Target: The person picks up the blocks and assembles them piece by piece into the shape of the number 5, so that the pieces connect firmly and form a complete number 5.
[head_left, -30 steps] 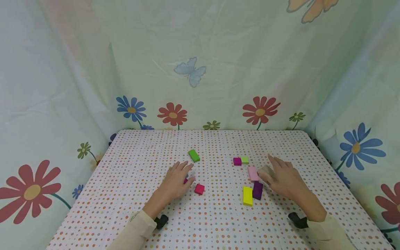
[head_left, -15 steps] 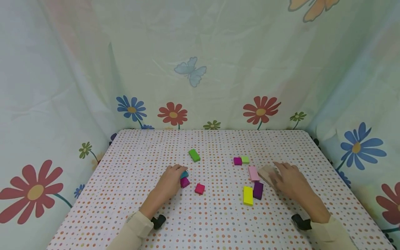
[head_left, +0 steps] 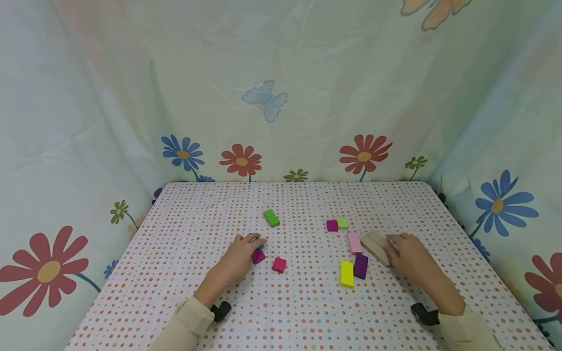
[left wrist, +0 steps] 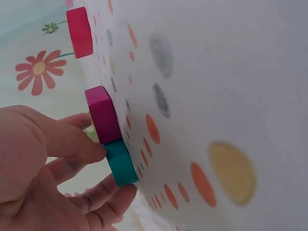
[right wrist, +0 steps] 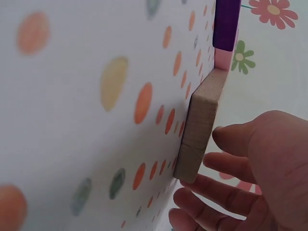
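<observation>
My left hand (head_left: 234,258) pinches a small teal block (left wrist: 121,162) between thumb and fingertips, low at the spotted tabletop. A magenta block (left wrist: 103,114) sits against the teal one, and a red block (head_left: 279,264) lies a little to the right. In the head view, the fingers cover most of the teal block. Over on the right, my right hand (head_left: 410,258) is beside a plain wooden block (head_left: 375,247), its fingers loosely bent. The right wrist view has the thumb by the block's edge, other fingertips around its near end, and a line across the wood (right wrist: 196,130).
Left of the wooden block lie a pink block (head_left: 354,243), a dark purple block (head_left: 361,266) and a yellow block (head_left: 347,274). Farther back are a magenta block (head_left: 331,225) touching a lime block (head_left: 343,224), and a green block (head_left: 271,218). Flowered cloth (head_left: 281,63) hangs behind the table.
The left hand has drawn back slightly left, its spread fingers closing on the teal block. My right hand has shifted right, leaving more of the wooden block showing.
</observation>
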Demonstrator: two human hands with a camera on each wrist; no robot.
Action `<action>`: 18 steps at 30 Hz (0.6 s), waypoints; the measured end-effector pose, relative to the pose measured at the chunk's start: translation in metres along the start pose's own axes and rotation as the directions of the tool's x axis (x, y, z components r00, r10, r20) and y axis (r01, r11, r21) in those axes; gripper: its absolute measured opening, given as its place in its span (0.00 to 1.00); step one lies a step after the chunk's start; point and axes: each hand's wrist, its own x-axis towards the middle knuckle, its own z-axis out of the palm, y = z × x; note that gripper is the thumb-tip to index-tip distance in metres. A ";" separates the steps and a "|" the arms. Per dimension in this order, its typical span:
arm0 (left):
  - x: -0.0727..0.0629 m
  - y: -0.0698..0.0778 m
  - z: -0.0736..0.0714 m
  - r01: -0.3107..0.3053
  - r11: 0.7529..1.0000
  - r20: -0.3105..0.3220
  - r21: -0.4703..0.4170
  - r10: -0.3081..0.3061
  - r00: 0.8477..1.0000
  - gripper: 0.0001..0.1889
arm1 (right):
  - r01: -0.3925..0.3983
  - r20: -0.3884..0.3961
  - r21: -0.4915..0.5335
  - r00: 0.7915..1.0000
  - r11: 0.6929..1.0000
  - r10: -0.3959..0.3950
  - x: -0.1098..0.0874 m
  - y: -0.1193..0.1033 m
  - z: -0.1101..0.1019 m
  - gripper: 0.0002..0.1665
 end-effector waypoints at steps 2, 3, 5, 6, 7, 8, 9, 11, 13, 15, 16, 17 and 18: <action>0.000 0.001 0.000 0.015 1.000 0.006 0.014 -0.015 1.000 0.31 | -0.002 0.010 0.009 1.000 1.000 0.002 0.000 0.001 -0.001 0.23; 0.000 0.001 0.000 0.019 1.000 0.006 0.018 -0.019 1.000 0.31 | -0.005 0.015 0.011 1.000 1.000 0.005 0.000 0.001 -0.001 0.23; 0.000 0.001 0.000 0.022 0.999 0.000 0.025 -0.022 1.000 0.30 | -0.012 0.025 0.019 1.000 1.000 0.012 0.000 0.001 -0.001 0.23; 0.000 0.001 0.000 0.023 0.999 0.000 0.027 -0.023 1.000 0.30 | -0.016 0.028 0.021 0.999 1.000 0.015 0.000 0.002 -0.001 0.23; 0.000 0.001 0.000 0.024 0.999 -0.001 0.029 -0.024 1.000 0.29 | -0.016 0.030 0.024 0.999 1.000 0.015 0.000 0.002 -0.001 0.23; 0.000 0.001 -0.001 0.026 0.999 0.000 0.031 -0.026 1.000 0.29 | -0.016 0.031 0.027 0.999 1.000 0.015 0.000 0.002 -0.001 0.22; -0.001 0.001 -0.001 0.028 0.999 0.003 0.033 -0.028 1.000 0.29 | -0.016 0.034 0.029 0.999 0.999 0.015 0.000 0.002 -0.001 0.22; -0.001 0.001 -0.001 0.034 0.998 0.005 0.043 -0.034 0.999 0.28 | -0.011 0.033 0.032 0.999 0.999 0.010 0.000 0.002 -0.002 0.22; -0.001 0.001 -0.002 0.041 0.998 0.011 0.048 -0.041 0.999 0.28 | -0.005 0.030 0.031 1.000 0.999 0.004 0.000 0.003 -0.002 0.22; -0.002 0.002 -0.002 0.046 0.998 0.012 0.052 -0.047 0.999 0.28 | -0.003 0.030 0.030 1.000 1.000 0.002 0.000 0.003 -0.003 0.22; -0.002 0.002 -0.002 0.047 0.998 0.010 0.052 -0.048 0.999 0.28 | -0.003 0.030 0.028 1.000 1.000 0.003 0.000 0.003 -0.003 0.22; -0.002 0.002 -0.002 0.049 0.997 0.010 0.051 -0.049 0.999 0.28 | -0.008 0.034 0.024 0.999 1.000 0.007 0.000 0.003 -0.002 0.22; -0.002 0.002 -0.002 0.049 0.997 0.011 0.052 -0.050 0.999 0.27 | -0.013 0.038 0.020 0.999 1.000 0.012 0.001 0.003 -0.002 0.22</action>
